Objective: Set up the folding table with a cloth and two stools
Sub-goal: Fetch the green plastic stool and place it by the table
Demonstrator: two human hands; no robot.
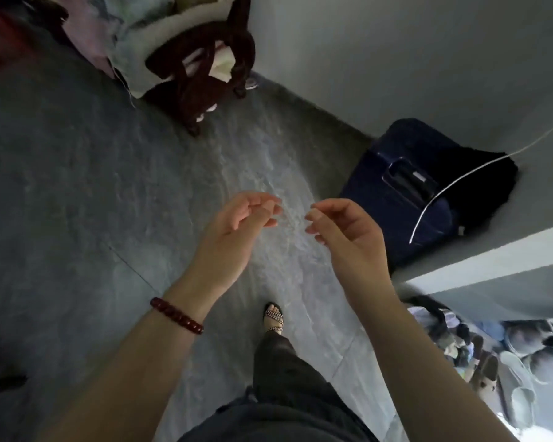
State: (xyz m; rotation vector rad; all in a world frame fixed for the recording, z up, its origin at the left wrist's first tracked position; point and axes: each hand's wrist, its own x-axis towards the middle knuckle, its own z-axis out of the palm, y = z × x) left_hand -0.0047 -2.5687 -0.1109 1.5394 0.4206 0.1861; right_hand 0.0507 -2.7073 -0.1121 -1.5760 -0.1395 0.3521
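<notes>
No folding table, cloth for it, or stool shows in the head view. My left hand (pixel 237 231) and my right hand (pixel 342 237) are raised in front of me over the grey floor (pixel 77 186), palms turned inward, fingertips a short gap apart. Both have loosely curled fingers and hold nothing. A dark red bead bracelet (pixel 177 315) sits on my left wrist. Below the hands I see my sandalled foot (pixel 273 317) stepping forward.
A dark wooden chair (pixel 201 74) piled with pale fabric stands at the back, by the wall. A navy suitcase (pixel 403 193) with dark cloth on it stands against the right wall, a white cable (pixel 460 183) hanging over it. Several shoes (pixel 492 362) lie at lower right.
</notes>
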